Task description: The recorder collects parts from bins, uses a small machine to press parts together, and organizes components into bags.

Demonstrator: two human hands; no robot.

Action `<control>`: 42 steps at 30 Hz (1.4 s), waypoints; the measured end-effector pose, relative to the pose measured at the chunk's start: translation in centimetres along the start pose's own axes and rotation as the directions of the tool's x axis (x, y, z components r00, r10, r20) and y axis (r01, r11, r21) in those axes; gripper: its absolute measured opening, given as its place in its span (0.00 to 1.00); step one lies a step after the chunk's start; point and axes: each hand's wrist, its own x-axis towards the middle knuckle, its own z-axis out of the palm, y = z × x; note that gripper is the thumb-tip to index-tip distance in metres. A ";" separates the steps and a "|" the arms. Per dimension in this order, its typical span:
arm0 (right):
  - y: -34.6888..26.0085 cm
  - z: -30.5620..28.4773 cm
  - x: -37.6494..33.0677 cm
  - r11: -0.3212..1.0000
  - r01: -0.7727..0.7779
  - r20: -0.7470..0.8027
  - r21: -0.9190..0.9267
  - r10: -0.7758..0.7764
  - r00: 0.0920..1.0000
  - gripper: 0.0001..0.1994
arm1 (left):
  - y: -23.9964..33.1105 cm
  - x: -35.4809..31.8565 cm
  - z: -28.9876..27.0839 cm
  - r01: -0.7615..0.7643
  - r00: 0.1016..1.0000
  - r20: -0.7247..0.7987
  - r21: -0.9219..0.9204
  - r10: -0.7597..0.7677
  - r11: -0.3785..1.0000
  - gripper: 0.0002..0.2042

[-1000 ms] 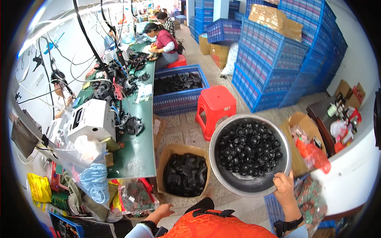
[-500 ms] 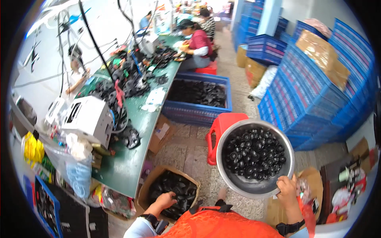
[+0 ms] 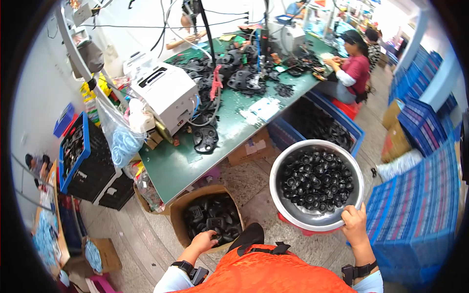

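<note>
My right hand [image 3: 355,223] grips the near right rim of a round metal basin [image 3: 277,205], its fingers over the edge. Inside the basin are several small, black, cup-shaped plastic parts [image 3: 317,180]. My left hand [image 3: 204,241] hangs over the near edge of a cardboard box [image 3: 178,215], fingers loosely bent and slightly apart, with nothing visible in them. Black molded plastic parts [image 3: 212,217] fill this box. Whether my left fingertips touch the box or its parts cannot be made out. Under the basin, part of a red stool [image 3: 310,232] shows; contact between them is hidden.
A green worktable [image 3: 183,168] carries a white machine [image 3: 165,95] and heaps of black parts. A blue crate [image 3: 359,139] of black pieces stands beyond the basin. Blue crates [image 3: 415,205] are stacked at right. A person in red [image 3: 356,71] sits working at the table.
The view has swung left, so the table and crates appear farther right. The basin now covers most of the red stool. My right hand keeps its grip on the rim.
</note>
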 end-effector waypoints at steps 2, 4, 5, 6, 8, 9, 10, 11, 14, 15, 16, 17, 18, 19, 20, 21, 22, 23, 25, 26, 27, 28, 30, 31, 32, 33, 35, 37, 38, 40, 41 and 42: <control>1.1 2.0 4.5 0.992 0.114 -0.054 0.060 -0.111 0.992 0.06 | 1.1 0.3 -1.6 0.029 0.989 -0.140 -0.072 -0.039 0.997 0.22; 2.2 3.7 9.3 0.971 0.226 -0.060 0.082 -0.222 0.973 0.09 | 3.9 0.6 -5.3 0.022 0.970 -0.228 -0.257 -0.082 0.966 0.19; 2.3 4.5 11.7 0.960 0.259 -0.034 0.105 -0.257 0.966 0.09 | 4.4 2.0 -6.4 -0.059 0.962 -0.271 -0.370 -0.047 0.927 0.20; 2.4 5.6 13.6 0.953 0.280 -0.012 0.117 -0.281 0.960 0.09 | 5.0 3.2 -7.4 -0.140 0.950 -0.312 -0.476 -0.018 0.868 0.22; 2.1 7.4 17.6 0.924 0.346 -0.031 0.161 -0.346 0.938 0.09 | 8.5 5.9 -11.6 -0.123 0.977 -0.197 -0.833 -0.083 0.539 0.26; 2.0 8.2 19.2 0.920 0.359 -0.015 0.159 -0.362 0.932 0.08 | 9.8 7.3 -13.7 -0.155 0.985 -0.173 -0.889 -0.002 0.430 0.33; 2.0 8.9 20.8 0.908 0.368 0.006 0.202 -0.377 0.926 0.07 | 11.5 8.4 -15.8 -0.159 0.987 -0.162 -0.918 0.023 0.363 0.38; 1.8 9.7 22.6 0.895 0.388 0.013 0.221 -0.400 0.916 0.07 | 12.3 9.8 -17.4 -0.183 0.983 -0.178 -0.933 0.046 0.309 0.40; 1.0 12.1 26.1 0.852 0.447 0.030 0.273 -0.472 0.881 0.07 | 14.7 13.2 -19.5 -0.178 0.984 -0.178 -0.974 0.013 0.141 0.43; 0.4 12.7 27.6 0.815 0.487 -0.028 0.314 -0.505 0.863 0.06 | 14.5 14.4 -19.2 -0.241 0.970 -0.242 -0.962 0.010 0.126 0.41; 0.2 13.6 28.6 0.793 0.499 -0.036 0.349 -0.521 0.853 0.06 | 15.0 15.3 -19.2 -0.305 0.952 -0.306 -0.946 0.008 0.108 0.38; 0.3 14.4 29.7 0.782 0.509 -0.005 0.360 -0.544 0.839 0.07 | 15.4 15.4 -19.6 -0.289 0.947 -0.302 -0.949 -0.109 0.124 0.32; 0.5 15.2 30.7 0.766 0.522 0.021 0.375 -0.570 0.821 0.07 | 15.4 15.7 -19.9 -0.328 0.933 -0.338 -0.940 -0.127 0.094 0.29; 0.4 15.7 32.0 0.747 0.501 0.037 0.436 -0.572 0.820 0.11 | 14.5 16.1 -19.5 -0.307 0.930 -0.320 -0.947 -0.179 0.095 0.29; 0.5 15.9 33.3 0.724 0.479 0.052 0.497 -0.575 0.816 0.16 | 13.7 16.3 -18.9 -0.287 0.925 -0.301 -0.953 -0.232 0.094 0.28; 0.9 15.6 34.7 0.713 0.285 0.294 0.640 -0.571 0.767 0.27 | 13.4 16.2 -18.7 -0.288 0.910 -0.294 -0.955 -0.291 0.064 0.28; 1.1 14.6 37.1 0.687 0.104 0.454 0.719 -0.577 0.679 0.34 | 13.4 15.9 -18.7 -0.292 0.890 -0.285 -0.956 -0.356 0.035 0.28; 1.8 15.3 39.4 0.580 0.131 0.322 0.804 -0.611 0.723 0.35 | 13.4 15.6 -18.6 -0.295 0.865 -0.270 -0.955 -0.423 0.006 0.28; 3.3 17.3 43.3 0.307 -0.015 0.209 0.952 -0.610 0.764 0.36 | 13.7 14.4 -18.1 -0.282 0.822 -0.245 -0.959 -0.514 0.006 0.27; 4.0 17.7 45.2 0.343 -0.185 0.357 0.921 -0.555 0.751 0.32 | 13.9 14.0 -17.6 -0.288 0.791 -0.239 -0.958 -0.564 0.003 0.27; 4.9 19.5 46.8 0.391 -0.167 0.376 0.905 -0.550 0.746 0.29 | 14.5 13.8 -17.3 -0.337 0.758 -0.256 -0.941 -0.600 -0.024 0.27; 5.8 21.9 48.5 0.436 -0.144 0.390 0.888 -0.550 0.738 0.27 | 14.4 13.4 -16.4 -0.317 0.739 -0.199 -0.946 -0.643 -0.072 0.27; 7.1 25.8 51.4 0.516 -0.110 0.417 0.849 -0.529 0.739 0.17 | 16.5 11.4 -15.4 -0.403 0.633 -0.227 -0.913 -0.740 -0.064 0.27; 7.3 27.7 53.0 0.513 -0.016 0.331 0.858 -0.528 0.782 0.15 | 17.0 10.3 -13.6 -0.435 0.564 -0.197 -0.897 -0.802 -0.085 0.26; 7.5 29.4 54.6 0.542 -0.007 0.343 0.841 -0.523 0.781 0.12 | 17.6 9.4 -12.5 -0.489 0.529 -0.194 -0.866 -0.826 -0.110 0.25; 7.6 31.0 55.8 0.557 -0.029 0.370 0.830 -0.512 0.775 0.13 | 18.7 8.4 -11.9 -0.523 0.461 -0.160 -0.843 -0.873 -0.122 0.24; 7.2 33.8 58.1 0.578 0.005 0.365 0.816 -0.522 0.771 0.12 | 20.7 7.2 -10.5 -0.573 0.357 -0.114 -0.810 -0.927 -0.121 0.24; 5.7 35.3 59.7 0.585 0.095 0.307 0.806 -0.549 0.778 0.10 | 21.7 6.9 -8.2 -0.742 0.185 -0.091 -0.666 -0.979 -0.078 0.22; 5.0 35.7 60.3 0.560 0.114 0.289 0.820 -0.578 0.763 0.10 | 21.8 7.2 -7.5 -0.757 0.151 -0.086 -0.651 -0.985 -0.060 0.22; 3.1 36.0 61.4 0.518 0.157 0.215 0.841 -0.585 0.782 0.10 | 20.8 8.1 -6.3 -0.828 0.014 -0.061 -0.560 -0.998 0.022 0.20; 2.2 35.3 61.9 0.493 0.198 0.189 0.847 -0.628 0.755 0.10 | 19.9 8.4 -5.8 -0.845 -0.031 -0.057 -0.531 -0.998 0.057 0.19; 1.4 35.5 62.1 0.450 0.261 0.136 0.854 -0.678 0.722 0.10 | 18.5 8.9 -5.0 -0.855 -0.053 -0.072 -0.512 -0.996 0.082 0.19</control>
